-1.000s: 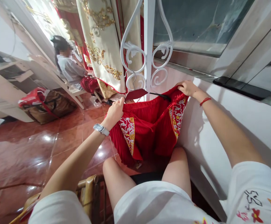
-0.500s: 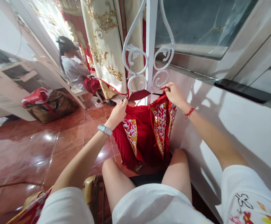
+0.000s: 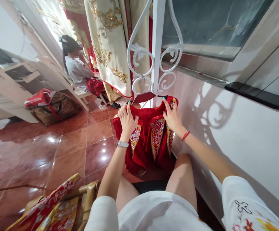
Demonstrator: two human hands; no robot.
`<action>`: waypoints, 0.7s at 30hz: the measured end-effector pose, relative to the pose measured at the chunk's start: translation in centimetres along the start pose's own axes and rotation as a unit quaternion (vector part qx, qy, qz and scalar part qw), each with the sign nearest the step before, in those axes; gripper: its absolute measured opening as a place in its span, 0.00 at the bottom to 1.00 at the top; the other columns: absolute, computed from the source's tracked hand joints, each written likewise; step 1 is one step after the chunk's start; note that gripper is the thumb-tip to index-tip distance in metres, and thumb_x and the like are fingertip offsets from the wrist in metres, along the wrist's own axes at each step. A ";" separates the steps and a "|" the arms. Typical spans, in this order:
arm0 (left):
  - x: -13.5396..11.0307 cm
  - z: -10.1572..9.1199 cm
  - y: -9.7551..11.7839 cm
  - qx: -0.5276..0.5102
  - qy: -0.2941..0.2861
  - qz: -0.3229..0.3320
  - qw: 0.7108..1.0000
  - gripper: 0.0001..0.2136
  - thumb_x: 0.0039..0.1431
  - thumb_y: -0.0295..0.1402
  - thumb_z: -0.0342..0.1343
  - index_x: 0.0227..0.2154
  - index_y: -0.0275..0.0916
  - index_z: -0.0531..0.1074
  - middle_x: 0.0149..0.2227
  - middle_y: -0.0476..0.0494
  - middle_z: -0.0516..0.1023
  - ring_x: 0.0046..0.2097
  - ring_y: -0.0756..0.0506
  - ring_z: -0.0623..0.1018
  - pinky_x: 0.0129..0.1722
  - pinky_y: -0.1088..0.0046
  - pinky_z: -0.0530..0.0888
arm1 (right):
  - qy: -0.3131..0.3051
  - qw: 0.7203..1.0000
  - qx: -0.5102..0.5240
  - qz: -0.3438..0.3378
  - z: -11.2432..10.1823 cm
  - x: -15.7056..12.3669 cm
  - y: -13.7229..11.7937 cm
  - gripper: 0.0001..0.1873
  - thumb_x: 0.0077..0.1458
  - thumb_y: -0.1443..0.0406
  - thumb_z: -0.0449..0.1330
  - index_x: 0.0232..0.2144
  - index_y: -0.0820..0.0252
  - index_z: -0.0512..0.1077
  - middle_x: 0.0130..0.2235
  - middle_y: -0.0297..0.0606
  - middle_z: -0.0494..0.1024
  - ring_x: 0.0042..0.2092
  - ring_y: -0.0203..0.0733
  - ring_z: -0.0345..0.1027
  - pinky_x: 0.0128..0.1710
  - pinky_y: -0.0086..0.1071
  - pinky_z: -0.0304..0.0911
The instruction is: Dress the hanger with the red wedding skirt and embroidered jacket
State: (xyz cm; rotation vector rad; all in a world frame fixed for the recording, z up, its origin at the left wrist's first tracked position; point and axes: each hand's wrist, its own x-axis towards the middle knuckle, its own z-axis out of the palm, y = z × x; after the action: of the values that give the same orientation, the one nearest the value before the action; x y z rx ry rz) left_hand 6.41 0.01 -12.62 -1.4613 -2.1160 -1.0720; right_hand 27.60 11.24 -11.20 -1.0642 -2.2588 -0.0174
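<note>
The red garment [image 3: 151, 144] at twelve o'clock looks soft and light, best taken along its top edge, where the left hand [image 3: 127, 121] and right hand [image 3: 172, 116] lie flat-fingered.

My left hand [image 3: 127, 120] and right hand [image 3: 171, 117] make two; one skirt [image 3: 153, 141] at twelve, one hanger [image 3: 143, 97], one bag [image 3: 50, 107] at ten.

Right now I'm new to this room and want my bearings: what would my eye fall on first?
The red embroidered garment at centre, under a red hanger hooked on the white scrolled grille, with the left hand and right hand at its top edge. Behind, upper centre, hangs a cream cloth with gold embroidery; a seated person is back left.
</note>
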 end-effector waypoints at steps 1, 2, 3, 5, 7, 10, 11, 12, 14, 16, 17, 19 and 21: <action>-0.7 0.1 0.2 -0.016 0.008 0.000 1.000 0.35 0.53 0.28 0.54 0.65 0.34 0.53 0.66 0.29 0.54 0.69 0.31 0.52 0.68 0.43 0.49 | 0.012 1.000 0.007 -0.004 0.3 -0.8 -0.6 0.31 0.62 0.66 0.48 0.67 0.56 0.55 0.50 0.52 0.70 0.49 0.55 0.68 0.49 0.49 0.65; -1.5 0.3 0.3 -0.031 0.010 0.000 0.999 0.35 0.53 0.27 0.54 0.66 0.35 0.52 0.68 0.31 0.50 0.71 0.32 0.48 0.69 0.44 0.47 | 0.008 1.000 0.025 -0.013 0.8 -1.7 -1.2 0.29 0.63 0.66 0.47 0.66 0.55 0.58 0.47 0.50 0.71 0.49 0.54 0.68 0.51 0.49 0.64; -2.3 0.5 0.5 -0.045 0.010 -0.002 0.999 0.36 0.53 0.26 0.53 0.66 0.37 0.51 0.70 0.32 0.46 0.72 0.33 0.44 0.69 0.44 0.46 | -0.019 0.998 0.052 -0.023 1.6 -2.6 -1.7 0.28 0.64 0.66 0.47 0.65 0.55 0.59 0.45 0.47 0.73 0.48 0.51 0.68 0.51 0.46 0.64; -4.5 1.1 0.7 -0.073 0.009 -0.017 0.997 0.35 0.54 0.24 0.52 0.66 0.39 0.50 0.71 0.33 0.42 0.72 0.36 0.42 0.69 0.46 0.49 | -0.130 0.984 0.117 -0.044 3.9 -4.3 -2.7 0.29 0.64 0.67 0.47 0.66 0.54 0.56 0.40 0.42 0.76 0.43 0.47 0.71 0.46 0.39 0.66; -7.1 2.1 1.0 -0.105 0.014 -0.049 0.993 0.33 0.54 0.22 0.50 0.64 0.39 0.53 0.71 0.32 0.44 0.72 0.37 0.45 0.68 0.49 0.53 | -0.272 0.951 0.139 -0.038 6.9 -5.5 -3.4 0.31 0.63 0.67 0.50 0.67 0.53 0.53 0.39 0.41 0.78 0.41 0.46 0.74 0.42 0.35 0.65; -11.6 3.9 1.6 -0.133 0.032 -0.111 0.984 0.28 0.54 0.21 0.49 0.59 0.39 0.58 0.68 0.29 0.50 0.70 0.36 0.53 0.67 0.50 0.57 | -0.396 0.913 0.084 0.038 11.6 -6.6 -4.2 0.26 0.64 0.67 0.51 0.63 0.56 0.60 0.43 0.48 0.80 0.46 0.48 0.75 0.44 0.34 0.64; -13.2 4.3 1.7 -0.136 0.035 -0.129 0.982 0.26 0.54 0.21 0.49 0.58 0.39 0.59 0.67 0.29 0.52 0.69 0.36 0.54 0.66 0.50 0.58 | -0.409 0.908 0.068 0.064 12.8 -7.0 -4.5 0.24 0.64 0.68 0.51 0.61 0.58 0.62 0.45 0.51 0.79 0.47 0.49 0.75 0.45 0.35 0.64; -14.8 4.7 1.8 -0.137 0.039 -0.145 0.979 0.25 0.55 0.21 0.49 0.56 0.40 0.61 0.66 0.30 0.54 0.68 0.36 0.56 0.66 0.50 0.59 | -0.415 0.904 0.061 0.081 13.8 -7.3 -4.7 0.22 0.64 0.69 0.50 0.60 0.60 0.64 0.46 0.53 0.79 0.48 0.50 0.75 0.45 0.35 0.64; -17.8 5.1 1.7 -0.144 0.042 -0.170 0.974 0.22 0.55 0.21 0.49 0.53 0.40 0.63 0.62 0.30 0.59 0.65 0.37 0.61 0.64 0.51 0.61 | -0.410 0.905 0.070 0.089 14.9 -8.0 -4.9 0.21 0.63 0.70 0.50 0.58 0.63 0.65 0.48 0.57 0.78 0.48 0.51 0.75 0.44 0.36 0.64; -20.5 5.3 1.3 -0.156 0.042 -0.193 0.968 0.20 0.55 0.20 0.48 0.51 0.39 0.65 0.57 0.31 0.63 0.61 0.38 0.66 0.62 0.53 0.65 | -0.399 0.908 0.093 0.085 15.2 -8.8 -4.7 0.19 0.63 0.70 0.50 0.56 0.63 0.66 0.49 0.56 0.77 0.48 0.49 0.75 0.45 0.35 0.64; -21.7 5.4 1.1 -0.164 0.034 -0.203 0.965 0.19 0.55 0.21 0.48 0.50 0.38 0.65 0.54 0.32 0.65 0.58 0.39 0.68 0.60 0.54 0.66 | -0.396 0.909 0.105 0.079 15.2 -9.3 -4.3 0.18 0.63 0.70 0.50 0.54 0.63 0.67 0.49 0.54 0.78 0.48 0.47 0.74 0.45 0.33 0.64; -23.8 5.8 0.5 -0.188 -0.006 -0.222 0.957 0.18 0.55 0.22 0.49 0.49 0.37 0.66 0.49 0.34 0.69 0.54 0.40 0.71 0.57 0.55 0.69 | -0.385 0.908 0.153 0.067 14.9 -10.8 -3.3 0.14 0.63 0.70 0.51 0.49 0.61 0.70 0.45 0.46 0.80 0.46 0.42 0.75 0.45 0.31 0.64; -25.2 6.6 0.2 -0.217 -0.067 -0.229 0.946 0.18 0.56 0.24 0.51 0.50 0.37 0.65 0.49 0.35 0.71 0.53 0.40 0.73 0.57 0.54 0.69 | -0.341 0.903 0.254 0.058 14.6 -12.9 -2.3 0.10 0.62 0.67 0.52 0.43 0.60 0.71 0.40 0.41 0.80 0.42 0.41 0.74 0.44 0.32 0.65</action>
State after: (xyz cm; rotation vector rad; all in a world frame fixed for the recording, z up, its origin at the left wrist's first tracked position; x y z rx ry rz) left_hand 17.58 -11.07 -33.37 -1.2637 -2.5046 -1.7475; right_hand 24.19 4.72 -29.41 -0.9961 -2.5508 1.0901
